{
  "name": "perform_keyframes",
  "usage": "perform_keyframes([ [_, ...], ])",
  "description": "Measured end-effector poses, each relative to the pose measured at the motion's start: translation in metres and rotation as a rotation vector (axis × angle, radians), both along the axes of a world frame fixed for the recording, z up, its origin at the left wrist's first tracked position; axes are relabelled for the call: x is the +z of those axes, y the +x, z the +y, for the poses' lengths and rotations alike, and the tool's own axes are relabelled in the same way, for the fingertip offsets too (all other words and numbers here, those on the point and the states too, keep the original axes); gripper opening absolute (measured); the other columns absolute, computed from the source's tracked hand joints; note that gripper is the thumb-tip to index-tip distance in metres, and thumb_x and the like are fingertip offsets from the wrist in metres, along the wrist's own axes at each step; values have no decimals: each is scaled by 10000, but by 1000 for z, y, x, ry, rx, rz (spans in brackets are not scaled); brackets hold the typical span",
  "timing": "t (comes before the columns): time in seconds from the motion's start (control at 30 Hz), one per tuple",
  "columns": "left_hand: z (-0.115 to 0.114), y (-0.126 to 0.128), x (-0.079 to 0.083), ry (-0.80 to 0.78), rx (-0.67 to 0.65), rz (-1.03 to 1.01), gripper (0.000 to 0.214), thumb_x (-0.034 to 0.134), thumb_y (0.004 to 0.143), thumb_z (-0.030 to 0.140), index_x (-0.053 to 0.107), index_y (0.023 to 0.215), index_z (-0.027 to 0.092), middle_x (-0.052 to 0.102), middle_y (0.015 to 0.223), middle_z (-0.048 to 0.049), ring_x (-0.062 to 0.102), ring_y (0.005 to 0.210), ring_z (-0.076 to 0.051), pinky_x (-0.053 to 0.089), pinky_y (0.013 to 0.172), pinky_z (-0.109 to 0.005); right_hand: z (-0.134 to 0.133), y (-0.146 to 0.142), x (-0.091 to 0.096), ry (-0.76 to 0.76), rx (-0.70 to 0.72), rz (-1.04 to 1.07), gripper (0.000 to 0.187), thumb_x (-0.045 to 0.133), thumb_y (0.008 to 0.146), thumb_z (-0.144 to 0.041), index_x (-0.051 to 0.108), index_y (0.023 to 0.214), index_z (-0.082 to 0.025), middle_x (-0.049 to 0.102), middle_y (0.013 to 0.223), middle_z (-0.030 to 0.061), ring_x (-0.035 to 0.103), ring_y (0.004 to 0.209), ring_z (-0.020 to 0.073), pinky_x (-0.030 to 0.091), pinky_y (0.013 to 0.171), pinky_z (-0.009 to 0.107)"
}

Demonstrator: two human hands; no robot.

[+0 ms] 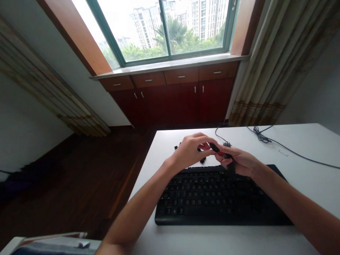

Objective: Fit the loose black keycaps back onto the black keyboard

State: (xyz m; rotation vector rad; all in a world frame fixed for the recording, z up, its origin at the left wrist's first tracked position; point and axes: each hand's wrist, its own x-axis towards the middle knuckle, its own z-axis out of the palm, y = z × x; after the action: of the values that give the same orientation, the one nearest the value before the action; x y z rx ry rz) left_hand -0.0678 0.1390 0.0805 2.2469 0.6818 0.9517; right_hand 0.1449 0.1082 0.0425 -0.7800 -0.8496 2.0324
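My left hand (191, 150) is closed, pinching a small black keycap (214, 147) between thumb and fingers above the keyboard's back edge. My right hand (242, 162) is wrapped round a small black brush (230, 166) with a greyish tip pointing up. Its fingertips meet the left hand's at the keycap. Below both hands lies a black keyboard (196, 202) on the white table; my right forearm covers part of its right side. Several loose black keycaps (202, 160) lie behind the keyboard, partly hidden by my left hand.
The white table (305, 148) carries a black cable (300, 154) with a tied bundle, and a thin bent wire piece (283, 153). Beyond stand red-brown cabinets (170, 102) under a window, with curtains (260, 71) at both sides. Some fabric (53, 248) lies at lower left.
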Motion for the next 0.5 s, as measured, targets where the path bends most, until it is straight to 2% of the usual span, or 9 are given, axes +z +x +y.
perform_keyframes([
  [0.13, 1, 1, -3, 46, 13, -13, 238, 780, 823, 196, 750, 1058, 173, 720, 974, -57, 698, 804, -132, 609, 764, -243, -1, -2, 2, -141, -47, 46, 150, 738, 872, -233, 696, 977, -135, 647, 795, 25, 604, 616, 58, 524, 473, 73],
  [0.27, 4, -3, -2, 119, 41, 30, 209, 789, 825, 268, 760, 1001, 160, 727, 894, -54, 686, 762, -136, 577, 722, -240, 1, -2, 4, -252, -97, 72, 109, 711, 887, -175, 690, 988, -141, 664, 834, 20, 629, 628, 36, 550, 546, 51],
  [0.5, 9, -14, 5, 133, 83, 178, 285, 834, 768, 360, 735, 935, 152, 720, 857, -28, 655, 728, -129, 518, 682, -231, 5, 1, 4, -295, -206, 61, 193, 655, 897, -100, 682, 1088, -102, 681, 872, 69, 687, 702, 74, 606, 668, 103],
])
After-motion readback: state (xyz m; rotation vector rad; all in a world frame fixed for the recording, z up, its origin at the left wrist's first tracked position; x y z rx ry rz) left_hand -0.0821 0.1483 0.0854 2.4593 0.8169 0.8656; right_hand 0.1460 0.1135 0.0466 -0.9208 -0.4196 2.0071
